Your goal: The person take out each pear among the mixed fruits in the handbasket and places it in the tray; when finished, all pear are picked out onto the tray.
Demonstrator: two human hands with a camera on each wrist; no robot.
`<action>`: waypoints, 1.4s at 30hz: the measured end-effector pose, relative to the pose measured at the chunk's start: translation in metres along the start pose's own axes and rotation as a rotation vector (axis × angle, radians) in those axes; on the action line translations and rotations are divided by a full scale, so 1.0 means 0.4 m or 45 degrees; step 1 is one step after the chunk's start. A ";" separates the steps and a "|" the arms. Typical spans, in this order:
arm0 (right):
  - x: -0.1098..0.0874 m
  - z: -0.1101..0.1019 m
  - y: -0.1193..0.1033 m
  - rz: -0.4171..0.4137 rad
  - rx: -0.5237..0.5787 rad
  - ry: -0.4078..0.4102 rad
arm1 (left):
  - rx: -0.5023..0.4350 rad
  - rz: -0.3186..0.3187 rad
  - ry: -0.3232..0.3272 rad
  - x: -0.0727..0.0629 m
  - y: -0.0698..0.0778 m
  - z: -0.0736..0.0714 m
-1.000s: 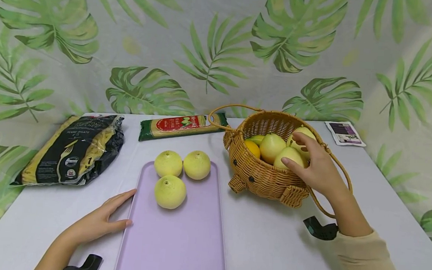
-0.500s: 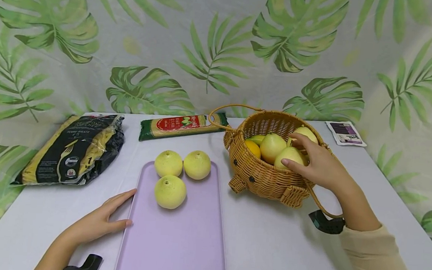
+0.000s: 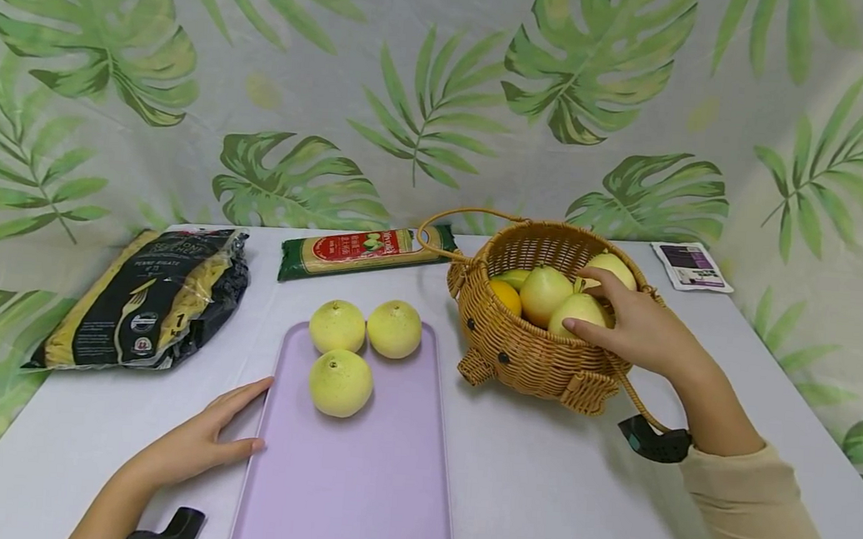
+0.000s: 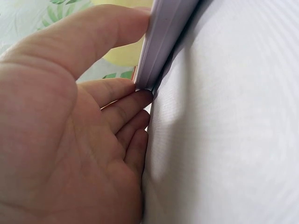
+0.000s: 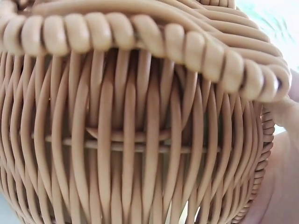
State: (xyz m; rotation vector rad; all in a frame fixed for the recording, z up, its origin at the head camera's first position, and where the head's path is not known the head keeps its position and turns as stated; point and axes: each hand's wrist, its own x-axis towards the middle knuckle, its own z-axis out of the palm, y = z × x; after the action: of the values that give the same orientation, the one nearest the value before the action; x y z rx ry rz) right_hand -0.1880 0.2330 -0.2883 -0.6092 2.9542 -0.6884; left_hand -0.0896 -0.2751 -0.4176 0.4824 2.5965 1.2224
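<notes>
My right hand (image 3: 634,321) reaches over the rim of a wicker pig-faced basket (image 3: 531,356) and grips a yellow-green pear (image 3: 577,313) at its front, thumb on the near side and fingers behind. Another pear (image 3: 545,292) sits beside it, and one more (image 3: 615,270) lies partly behind the fingers. In the right wrist view, basket weave (image 5: 135,135) fills the picture and hides the grip. My left hand (image 3: 190,445) rests at the left edge of a lilac tray (image 3: 356,490), fingers extended; in the left wrist view its fingertips touch the tray's side (image 4: 163,32).
Three round yellow-green fruits (image 3: 341,383) sit at the tray's far end. A black-and-yellow pasta bag (image 3: 144,299) lies at left, a long green-ended pasta pack (image 3: 365,252) behind the tray. An orange fruit (image 3: 505,296) is in the basket; a small white packet (image 3: 690,267) lies back right.
My right hand has lowered slightly into the basket, its thumb and fingers closing in around the front pear, while the wrist has shifted right. My left hand has stayed in place.
</notes>
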 end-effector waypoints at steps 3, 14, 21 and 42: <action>0.000 0.000 0.000 0.012 0.062 -0.005 | -0.003 -0.005 0.000 0.000 0.001 0.000; 0.006 -0.001 -0.004 -0.035 0.215 -0.017 | -0.010 -0.020 0.004 0.000 0.007 0.001; 0.007 0.000 -0.005 -0.070 0.238 -0.008 | -0.006 -0.018 0.001 0.000 0.008 0.001; -0.005 0.024 -0.016 -0.310 0.458 0.438 | -0.003 -0.005 0.005 -0.001 0.007 0.001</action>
State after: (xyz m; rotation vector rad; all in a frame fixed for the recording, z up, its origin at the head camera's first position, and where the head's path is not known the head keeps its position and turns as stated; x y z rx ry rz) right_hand -0.1826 0.2245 -0.2943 -0.8993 2.9502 -1.4410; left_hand -0.0886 -0.2734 -0.4158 0.4751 2.5975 1.2264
